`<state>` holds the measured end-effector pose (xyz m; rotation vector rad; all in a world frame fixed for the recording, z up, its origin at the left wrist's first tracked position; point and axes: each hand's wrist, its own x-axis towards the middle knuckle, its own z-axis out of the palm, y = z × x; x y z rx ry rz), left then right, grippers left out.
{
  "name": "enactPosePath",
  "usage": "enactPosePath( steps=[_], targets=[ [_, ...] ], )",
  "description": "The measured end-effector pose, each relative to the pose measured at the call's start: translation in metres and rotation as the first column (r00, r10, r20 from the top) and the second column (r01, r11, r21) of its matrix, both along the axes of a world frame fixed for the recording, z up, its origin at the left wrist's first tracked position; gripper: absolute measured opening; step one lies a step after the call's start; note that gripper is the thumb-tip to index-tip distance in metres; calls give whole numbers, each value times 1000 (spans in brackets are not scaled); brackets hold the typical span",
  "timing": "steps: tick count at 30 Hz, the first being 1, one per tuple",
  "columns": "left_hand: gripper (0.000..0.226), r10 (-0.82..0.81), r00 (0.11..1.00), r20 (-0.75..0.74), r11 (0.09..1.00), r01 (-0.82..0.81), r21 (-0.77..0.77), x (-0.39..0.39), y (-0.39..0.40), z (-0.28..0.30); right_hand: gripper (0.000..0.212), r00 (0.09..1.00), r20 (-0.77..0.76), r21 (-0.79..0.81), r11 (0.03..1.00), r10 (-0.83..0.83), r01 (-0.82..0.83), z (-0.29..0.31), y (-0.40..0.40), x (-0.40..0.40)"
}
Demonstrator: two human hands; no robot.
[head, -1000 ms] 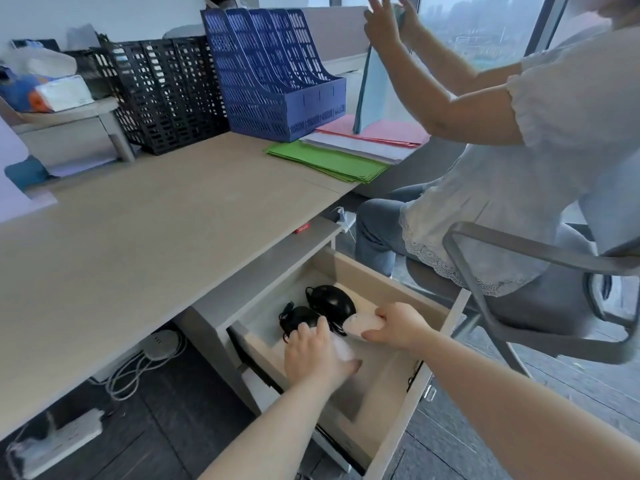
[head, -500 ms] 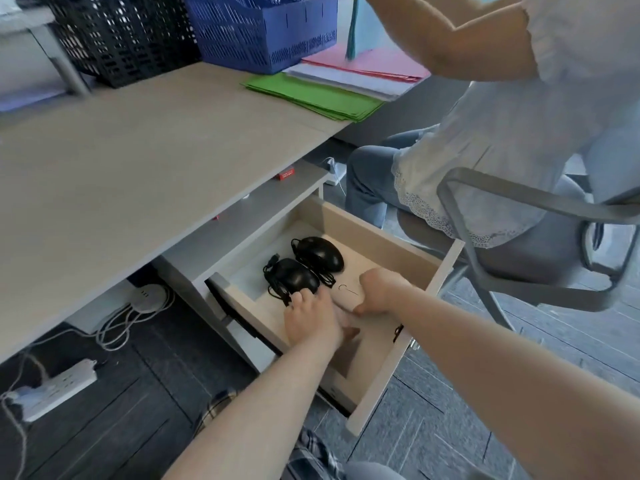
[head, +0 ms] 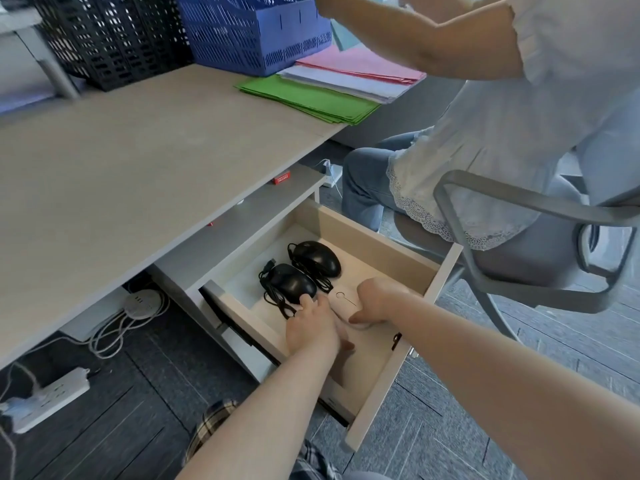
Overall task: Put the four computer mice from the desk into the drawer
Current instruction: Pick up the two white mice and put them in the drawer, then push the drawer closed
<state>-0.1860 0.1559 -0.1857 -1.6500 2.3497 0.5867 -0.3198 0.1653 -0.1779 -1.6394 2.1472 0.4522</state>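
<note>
**Reaching into the drawer**

Both hands sit inside the open drawer (head: 403, 372). The right hand (head: 377, 299) curls around a white mouse (head: 343, 304); the left hand (head: 311, 330) lies flat, fingers touching the nearer of two black mice (head: 292, 282), (head: 317, 258). The counter (head: 138, 161) holds no mice.

Drawer (head: 398, 372) pulled open under desk (head: 114, 174). Two black mice (head: 294, 282) lie side by side inside. Right hand (head: 377, 299) rests on white mouse (head: 341, 301); left hand (head: 311, 329) lies flat just beside it, partly covering something pale.
</note>
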Motion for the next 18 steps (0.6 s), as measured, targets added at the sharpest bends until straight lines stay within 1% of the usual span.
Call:
enactPosePath(
  steps=[2, 4, 5, 7, 9, 10, 11, 12, 13, 14, 15, 16, 18],
  targets=[
    [99, -8, 1000, -13, 1000, 7, -15, 2, 0, 0, 52, 1000, -16, -62, 998, -25, 24, 6, 3, 3],
    [95, -29, 999, -20, 999, 29, -36, 4, 0, 1, 44, 997, -13, -239, 968, -76, 71, 17, 6, 6],
    [91, -36, 999, -28, 998, 35, -46, 5, 0, 3, 41, 993, 3, -351, 930, -115, 109, 22, 9, 6],
    [79, -27, 997, -66, 998, 22, -67, 6, -2, 7, 36, 971, 60, -544, 808, -230, 225, 30, 19, 4],
    [64, -13, 990, -137, 994, -2, -108, 8, -8, 13, 32, 928, 119, -649, 680, -352, 341, 31, 33, -1],
    [55, -23, 985, -174, 990, -2, -143, 9, -12, 19, 32, 900, 163, -667, 627, -404, 403, 30, 40, -4],
    [47, -46, 977, -206, 982, 7, -186, 10, -17, 26, 37, 860, 230, -663, 573, -456, 481, 29, 46, -5],
    [40, -77, 968, -238, 972, 20, -233, 11, -21, 34, 46, 797, 336, -642, 498, -501, 583, 27, 52, -7],
    [35, -110, 957, -269, 960, 32, -277, 12, -26, 44, 55, 704, 476, -595, 396, -527, 699, 26, 57, -7],
    [32, -140, 944, -299, 947, 39, -319, 14, -31, 55, 61, 584, 619, -515, 290, -526, 807, 25, 61, -5],
    [31, -168, 931, -324, 931, 43, -361, 17, -36, 66, 64, 466, 730, -424, 204, -499, 883, 22, 64, -3],
    [31, -202, 918, -340, 909, 47, -413, 21, -41, 77, 65, 384, 791, -354, 157, -476, 922, 20, 66, -1],
    [32, -294, 897, -330, 832, 70, -550, 32, -54, 98, 67, 311, 818, -280, 137, -484, 950, 18, 69, 6]
  ],
)
